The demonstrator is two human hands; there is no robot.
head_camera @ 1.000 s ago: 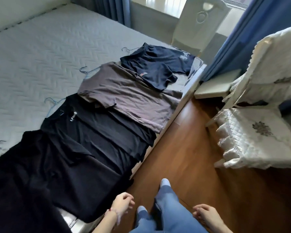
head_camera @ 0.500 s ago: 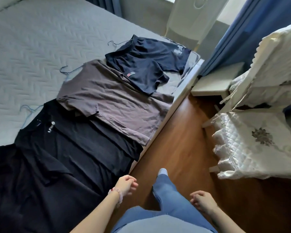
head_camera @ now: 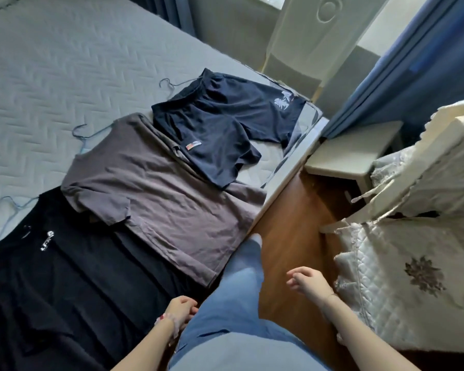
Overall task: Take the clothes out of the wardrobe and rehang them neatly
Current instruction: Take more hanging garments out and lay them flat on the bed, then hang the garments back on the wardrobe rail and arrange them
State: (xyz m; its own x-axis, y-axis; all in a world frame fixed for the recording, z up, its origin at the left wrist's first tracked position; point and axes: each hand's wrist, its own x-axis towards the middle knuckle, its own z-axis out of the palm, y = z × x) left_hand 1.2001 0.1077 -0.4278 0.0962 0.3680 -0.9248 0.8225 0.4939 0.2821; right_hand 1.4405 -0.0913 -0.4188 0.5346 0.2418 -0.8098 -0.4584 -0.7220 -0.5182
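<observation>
Head view looks down on a bed (head_camera: 51, 62) where three shirts lie flat in an overlapping row along the near edge: a navy T-shirt (head_camera: 220, 124) farthest away, a grey-brown T-shirt (head_camera: 156, 188) in the middle and a black T-shirt (head_camera: 78, 277) nearest. More dark cloth at the lower left may be a further garment, though I cannot tell. A thin wire hanger hook pokes out at each collar: the navy one's hook (head_camera: 169, 83), the grey one's hook (head_camera: 81, 128) and the black one's hook (head_camera: 11, 204). By my reading, the taking-out step is done for these pieces, while the rehanging is all left to do; the wardrobe is out of view. The left hand (head_camera: 181, 313) hangs beside the edge of the black T-shirt and the right hand (head_camera: 310, 283) is over the wooden floor (head_camera: 292, 223). Each has a slack, loosely curled grip that holds nothing. Short white lettering (head_camera: 47, 236) sits near the black collar but is too small to read. The navy shirt carries a small striped patch (head_camera: 193, 144) and a pale print (head_camera: 281, 101), neither legible. A chair with a quilted cover (head_camera: 399, 277) stands to the right.
</observation>
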